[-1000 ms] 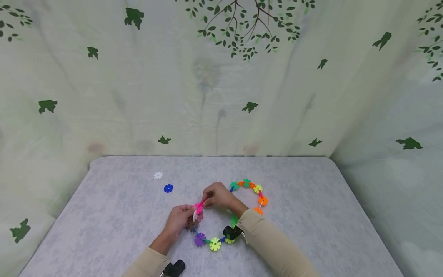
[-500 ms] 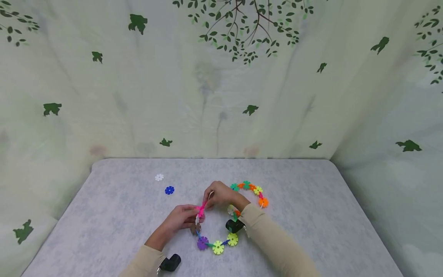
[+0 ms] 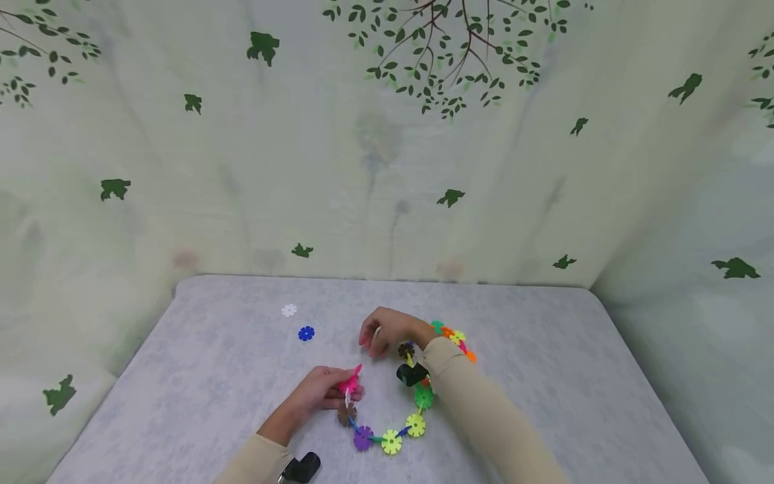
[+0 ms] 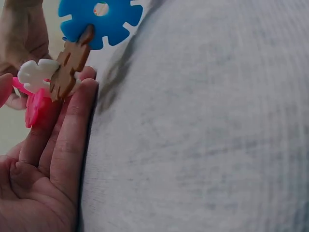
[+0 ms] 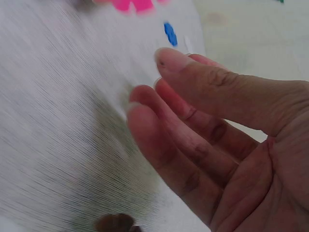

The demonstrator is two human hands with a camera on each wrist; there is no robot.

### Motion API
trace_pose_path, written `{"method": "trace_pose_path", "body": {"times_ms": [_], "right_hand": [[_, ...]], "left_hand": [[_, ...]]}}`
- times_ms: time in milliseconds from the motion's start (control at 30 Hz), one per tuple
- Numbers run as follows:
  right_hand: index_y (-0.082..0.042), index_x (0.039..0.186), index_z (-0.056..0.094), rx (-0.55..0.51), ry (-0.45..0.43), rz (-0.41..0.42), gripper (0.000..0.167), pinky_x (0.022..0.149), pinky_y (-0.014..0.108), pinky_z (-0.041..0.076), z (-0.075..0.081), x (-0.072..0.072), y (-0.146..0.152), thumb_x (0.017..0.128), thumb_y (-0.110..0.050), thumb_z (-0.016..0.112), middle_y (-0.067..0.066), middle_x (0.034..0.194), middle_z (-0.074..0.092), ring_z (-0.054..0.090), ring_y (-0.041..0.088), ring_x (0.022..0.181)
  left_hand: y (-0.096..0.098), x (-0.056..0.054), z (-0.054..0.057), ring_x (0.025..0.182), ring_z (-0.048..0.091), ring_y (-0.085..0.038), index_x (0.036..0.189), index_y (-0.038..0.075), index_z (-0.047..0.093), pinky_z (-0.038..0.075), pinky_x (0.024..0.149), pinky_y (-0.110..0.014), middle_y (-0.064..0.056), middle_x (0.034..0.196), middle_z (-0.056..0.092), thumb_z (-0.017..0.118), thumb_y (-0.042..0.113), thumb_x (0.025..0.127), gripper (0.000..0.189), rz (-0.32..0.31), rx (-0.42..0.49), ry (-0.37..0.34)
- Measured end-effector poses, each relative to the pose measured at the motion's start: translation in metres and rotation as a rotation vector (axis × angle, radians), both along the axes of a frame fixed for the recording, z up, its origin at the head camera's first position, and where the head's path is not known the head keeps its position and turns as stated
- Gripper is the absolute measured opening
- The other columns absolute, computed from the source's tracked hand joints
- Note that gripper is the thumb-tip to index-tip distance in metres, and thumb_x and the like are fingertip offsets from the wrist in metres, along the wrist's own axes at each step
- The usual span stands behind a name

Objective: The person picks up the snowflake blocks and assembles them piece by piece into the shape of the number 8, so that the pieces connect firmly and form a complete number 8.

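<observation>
My left hand pinches a pink notched flower disc at one end of a chain of interlocking discs. In the left wrist view, a white disc, a brown disc and a blue disc follow the pink one. The chain curves along the table through a purple disc, a yellow-green disc and a green disc. My right hand hovers above the chain's gap, fingers loosely bent and holding nothing. Its forearm hides part of the chain, near a dark brown disc.
A loose white disc and a loose blue disc lie at the back left of the grey table. More chain discs, including a yellow one, curve behind the right forearm. A leaf-printed curtain stands behind.
My right hand has come away from the pink end and no longer holds the thin whitish piece seen there. My left hand has lowered slightly, still pinching the pink disc. The head view has shifted.
</observation>
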State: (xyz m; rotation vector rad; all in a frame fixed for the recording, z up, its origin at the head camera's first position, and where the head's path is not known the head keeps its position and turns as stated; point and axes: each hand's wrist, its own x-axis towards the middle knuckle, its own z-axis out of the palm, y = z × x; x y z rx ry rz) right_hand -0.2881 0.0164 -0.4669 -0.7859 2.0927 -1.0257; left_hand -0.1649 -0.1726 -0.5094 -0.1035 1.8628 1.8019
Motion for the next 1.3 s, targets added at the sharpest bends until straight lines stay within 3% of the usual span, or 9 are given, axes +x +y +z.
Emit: {"method": "trace_pose_path", "body": {"times_ms": [167,367,500,667,767,867,1067,1300], "right_hand": [[0.004,0.098,0.07,-0.008,0.055,-0.009,0.018,0.063,0.029,0.054,-0.005,-0.023,-0.013,0.08,0.004,0.074,0.004,0.079,0.067,0.058,0.011,0.068],[-0.006,0.098,0.073,0.063,0.132,0.031,0.019,0.066,0.02,0.047,-0.017,-0.035,-0.047,0.08,-0.002,0.077,-0.002,0.08,0.063,0.053,0.01,0.074],[-0.019,0.101,0.073,0.16,0.157,0.083,0.024,0.078,0.023,0.046,-0.027,-0.036,-0.07,0.08,-0.008,0.078,-0.003,0.094,0.06,0.053,0.011,0.088],[-0.03,0.106,0.071,0.246,0.237,0.146,0.029,0.095,0.028,0.043,-0.037,-0.024,-0.093,0.081,-0.017,0.079,-0.005,0.111,0.056,0.049,0.009,0.104],[-0.028,0.1,0.068,0.274,0.309,0.18,0.023,0.092,0.023,0.041,-0.039,-0.02,-0.098,0.082,-0.02,0.078,-0.007,0.108,0.053,0.046,0.007,0.102],[-0.02,0.093,0.062,0.248,0.343,0.172,0.02,0.081,0.019,0.042,-0.037,-0.022,-0.099,0.082,-0.016,0.078,-0.005,0.096,0.051,0.046,0.009,0.091],[-0.01,0.088,0.065,0.11,0.253,0.108,0.011,0.066,0.017,0.045,-0.028,-0.029,-0.083,0.084,-0.007,0.075,-0.004,0.078,0.059,0.053,0.007,0.072],[-0.002,0.094,0.072,-0.056,-0.09,-0.055,0.01,0.055,0.028,0.055,-0.009,-0.028,-0.03,0.085,0.001,0.07,0.01,0.069,0.069,0.061,0.015,0.053]], "left_hand": [[0.004,0.004,-0.007,0.085,0.071,-0.02,0.115,-0.007,0.062,0.057,0.078,-0.033,-0.013,0.091,0.073,0.055,0.032,0.098,0.043,-0.022,0.004,-0.018],[0.01,0.013,-0.011,0.086,0.07,-0.019,0.116,-0.005,0.061,0.057,0.078,-0.033,-0.011,0.092,0.073,0.059,0.035,0.096,0.045,-0.042,-0.014,-0.021],[0.013,0.02,-0.012,0.086,0.07,-0.019,0.115,-0.006,0.061,0.057,0.079,-0.033,-0.012,0.093,0.073,0.056,0.032,0.098,0.041,-0.049,0.021,-0.035],[0.016,0.026,-0.016,0.084,0.07,-0.017,0.11,-0.006,0.062,0.057,0.079,-0.032,-0.013,0.094,0.073,0.056,0.028,0.098,0.037,-0.058,0.104,-0.054],[0.015,0.027,-0.016,0.083,0.07,-0.015,0.108,-0.007,0.061,0.057,0.078,-0.031,-0.011,0.092,0.072,0.056,0.026,0.099,0.034,-0.059,0.132,-0.038],[0.013,0.025,-0.012,0.084,0.069,-0.015,0.108,-0.009,0.06,0.057,0.077,-0.03,-0.008,0.09,0.072,0.055,0.024,0.099,0.034,-0.057,0.146,-0.018],[0.002,0.016,-0.008,0.084,0.069,-0.015,0.113,-0.008,0.06,0.056,0.079,-0.03,-0.008,0.09,0.072,0.053,0.023,0.099,0.035,-0.058,0.118,-0.028],[-0.005,-0.004,-0.006,0.091,0.07,-0.021,0.122,-0.012,0.055,0.056,0.084,-0.033,-0.012,0.093,0.073,0.055,0.026,0.099,0.044,-0.039,0.1,-0.015]]}}
